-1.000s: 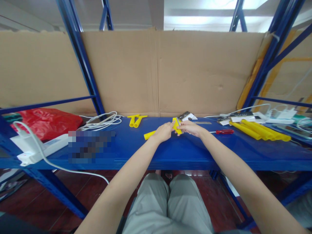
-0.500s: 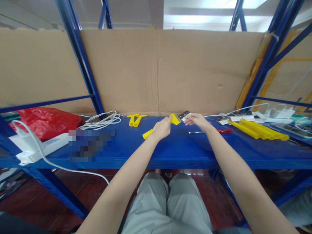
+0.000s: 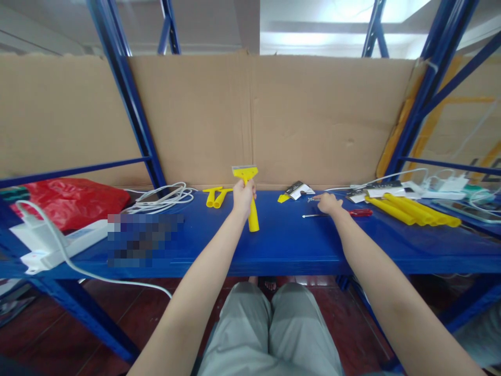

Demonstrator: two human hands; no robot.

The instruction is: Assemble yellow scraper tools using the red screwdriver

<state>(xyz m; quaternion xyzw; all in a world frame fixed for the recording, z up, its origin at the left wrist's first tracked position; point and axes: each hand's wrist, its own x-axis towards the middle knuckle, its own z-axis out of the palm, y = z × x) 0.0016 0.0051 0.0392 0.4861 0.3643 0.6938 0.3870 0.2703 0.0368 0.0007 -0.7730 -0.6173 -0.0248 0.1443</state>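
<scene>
My left hand [image 3: 243,197] is closed around the handle of a yellow scraper [image 3: 253,216], whose wide head with a metal blade points up and away from me. Over the table, my right hand [image 3: 330,203] reaches down with its fingers bent together beside some small shiny screws [image 3: 310,199]. Whether a screw is between the fingertips is too small to see. Just left of that hand lies a black-and-white card [image 3: 299,189] with a small yellow piece [image 3: 283,198] at its end. A screwdriver with a red handle [image 3: 360,212] lies partly behind my right wrist.
Two yellow scraper handles [image 3: 221,198] lie at the back left, near coiled white cable [image 3: 172,197]. Several yellow tubes [image 3: 410,210] and packaged cards [image 3: 376,191] are on the right. A power strip [image 3: 84,239] and red bag [image 3: 78,201] stand left; cardboard [image 3: 195,120] closes off the back.
My left hand has raised the scraper upright and moved slightly left. My right hand has let go of the black-and-white card, which now lies on the table, and moved right to the screws.
</scene>
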